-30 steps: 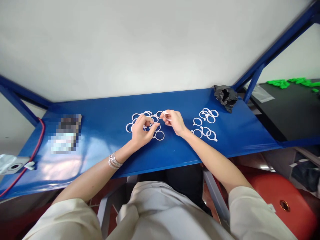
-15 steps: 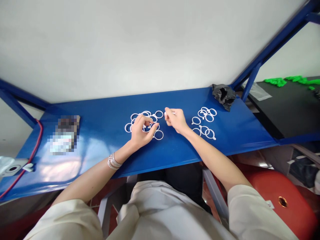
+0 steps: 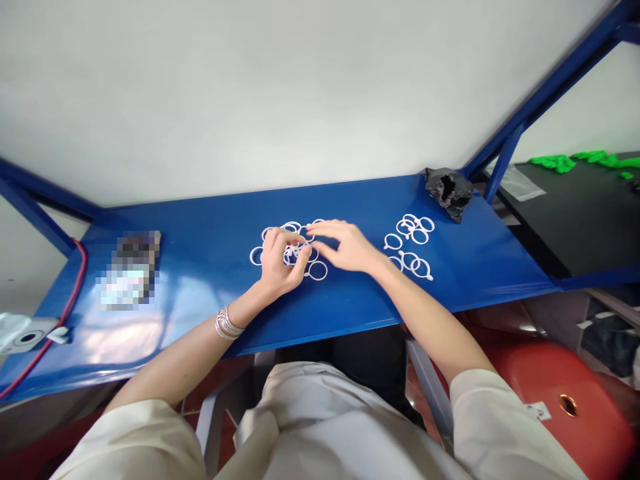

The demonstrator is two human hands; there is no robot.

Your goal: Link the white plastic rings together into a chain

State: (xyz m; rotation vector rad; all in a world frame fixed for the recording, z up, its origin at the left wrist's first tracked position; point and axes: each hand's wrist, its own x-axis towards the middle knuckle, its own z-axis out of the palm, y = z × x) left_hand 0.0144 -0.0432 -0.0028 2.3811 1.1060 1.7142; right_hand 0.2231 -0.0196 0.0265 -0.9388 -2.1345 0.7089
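Note:
A loose pile of white plastic rings [image 3: 317, 270] lies on the blue table [image 3: 210, 253]. My left hand [image 3: 279, 265] rests on the pile with its fingers curled, pinching one white ring. My right hand [image 3: 347, 248] reaches left, its fingers stretched out over the far side of the same pile and touching the rings. I see nothing held in it. A second group of white rings [image 3: 413, 243] lies to the right of my right wrist, apart from both hands.
A crumpled black bag [image 3: 449, 189] sits at the table's back right corner. A blurred flat object [image 3: 127, 270], a red cable [image 3: 75, 280] and a white device [image 3: 23, 331] are at the left. A black table [image 3: 575, 220] with green pieces [image 3: 580, 160] stands right; a red stool [image 3: 565, 400] is below.
My right hand, which pinched a white ring above the table, has moved left and spread its fingers over the pile. My left hand has stayed on the pile.

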